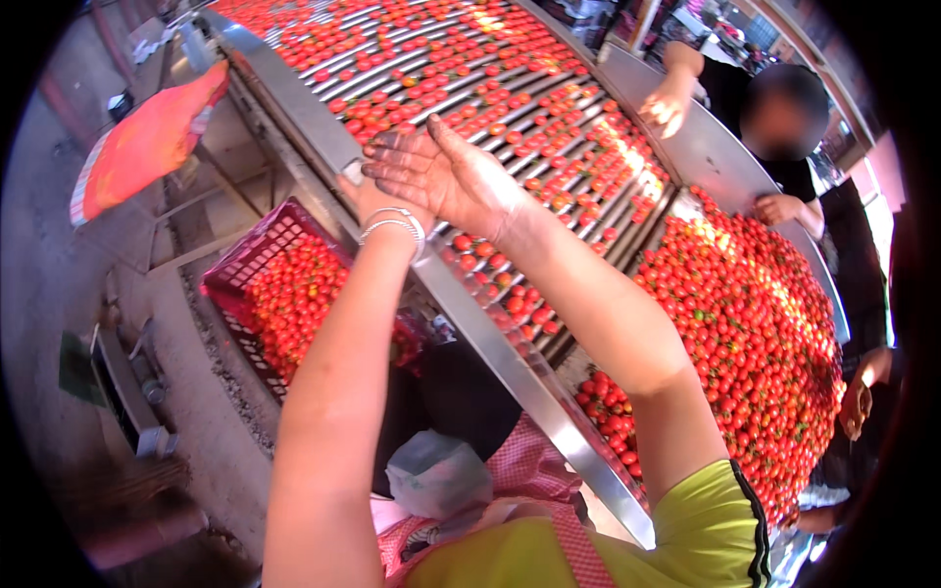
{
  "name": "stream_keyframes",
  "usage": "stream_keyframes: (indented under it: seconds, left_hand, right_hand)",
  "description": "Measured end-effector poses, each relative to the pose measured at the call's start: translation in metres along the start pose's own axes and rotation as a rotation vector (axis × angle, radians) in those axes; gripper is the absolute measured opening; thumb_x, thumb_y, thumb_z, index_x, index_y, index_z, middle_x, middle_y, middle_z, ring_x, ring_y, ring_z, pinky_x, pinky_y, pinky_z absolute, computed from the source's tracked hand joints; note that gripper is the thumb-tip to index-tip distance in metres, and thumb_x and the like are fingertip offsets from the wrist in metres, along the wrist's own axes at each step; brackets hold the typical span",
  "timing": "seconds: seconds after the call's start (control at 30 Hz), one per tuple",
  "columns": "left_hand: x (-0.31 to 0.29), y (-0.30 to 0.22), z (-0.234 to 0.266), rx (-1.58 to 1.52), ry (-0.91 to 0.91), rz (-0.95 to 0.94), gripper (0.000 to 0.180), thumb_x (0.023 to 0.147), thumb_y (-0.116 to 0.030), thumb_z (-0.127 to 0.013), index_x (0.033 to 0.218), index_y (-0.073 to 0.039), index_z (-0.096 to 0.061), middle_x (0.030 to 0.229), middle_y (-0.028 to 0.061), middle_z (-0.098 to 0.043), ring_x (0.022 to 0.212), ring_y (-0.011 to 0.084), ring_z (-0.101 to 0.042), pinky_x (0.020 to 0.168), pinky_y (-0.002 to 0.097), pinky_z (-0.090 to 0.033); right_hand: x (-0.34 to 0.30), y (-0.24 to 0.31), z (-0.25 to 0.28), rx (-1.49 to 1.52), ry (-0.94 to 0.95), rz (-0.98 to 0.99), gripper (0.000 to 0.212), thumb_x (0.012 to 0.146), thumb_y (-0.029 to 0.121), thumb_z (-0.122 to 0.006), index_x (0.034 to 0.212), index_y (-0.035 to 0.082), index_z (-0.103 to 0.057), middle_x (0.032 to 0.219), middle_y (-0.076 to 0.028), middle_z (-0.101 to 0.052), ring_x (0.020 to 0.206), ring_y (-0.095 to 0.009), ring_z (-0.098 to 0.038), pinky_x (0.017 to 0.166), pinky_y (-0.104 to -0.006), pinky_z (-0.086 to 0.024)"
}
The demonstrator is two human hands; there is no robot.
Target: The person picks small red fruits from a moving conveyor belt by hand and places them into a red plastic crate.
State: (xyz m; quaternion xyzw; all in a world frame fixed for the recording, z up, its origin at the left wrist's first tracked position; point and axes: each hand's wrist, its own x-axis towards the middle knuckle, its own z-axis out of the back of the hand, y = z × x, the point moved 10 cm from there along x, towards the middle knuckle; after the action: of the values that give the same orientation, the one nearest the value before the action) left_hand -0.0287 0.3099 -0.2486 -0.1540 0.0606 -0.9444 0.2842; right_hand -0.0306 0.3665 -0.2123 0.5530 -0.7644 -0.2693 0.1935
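Two overlapping: your right hand spread, empty; left hand half-hidden, opening and hold unclear. Likely sorting at roller conveyor; picking tomatoes probably needs hands parted.

Bare arms outstretched, hands overlapping, right palm exposed, fingers smudged dark

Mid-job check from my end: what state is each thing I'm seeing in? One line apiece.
Right hand: open, empty, fingers darkened.
Left hand: partly hidden behind the right hand; grip unclear.
Roller conveyor: strewn with red tomatoes, rollers showing between; running or stopped, cannot tell.
Crate: open-topped, holding tomatoes.
Tomato pile: loose, heaped.
Orange sheet: spread out.
Bracelet: worn on the left wrist.
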Motion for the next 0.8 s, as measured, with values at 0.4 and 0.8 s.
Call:
stream_keyframes:
  seconds: [0.4, 0.8]
  left_hand:
    - [-0.002, -0.009, 0.016, -0.119, 0.051, 0.021, 0.020, 0.082, -0.026, -0.059, 0.099, -0.020, -0.069, 0.117, 0.0073, -0.063, 0.127, 0.0253, -0.042, 0.106, 0.0655, -0.016]
    - [0.001, -0.007, 0.010, -0.088, 0.110, 0.047, 0.022, 0.085, -0.025, -0.058, 0.104, -0.021, -0.068, 0.126, 0.0065, -0.058, 0.130, 0.0241, -0.038, 0.109, 0.0627, -0.016]
  right_hand:
    - [-0.337, 0.036, 0.123, -2.111, -0.417, -0.568, 0.064, 0.079, 0.031, -0.069, 0.132, 0.004, -0.044, 0.132, -0.023, -0.043, 0.120, -0.039, -0.046, 0.101, -0.0427, -0.039]
    - [-0.387, 0.025, 0.191, -2.228, -0.770, -0.824, 0.086, 0.076, 0.034, -0.072, 0.144, 0.011, -0.025, 0.126, -0.019, -0.042, 0.116, -0.039, -0.047, 0.088, -0.0453, -0.049]
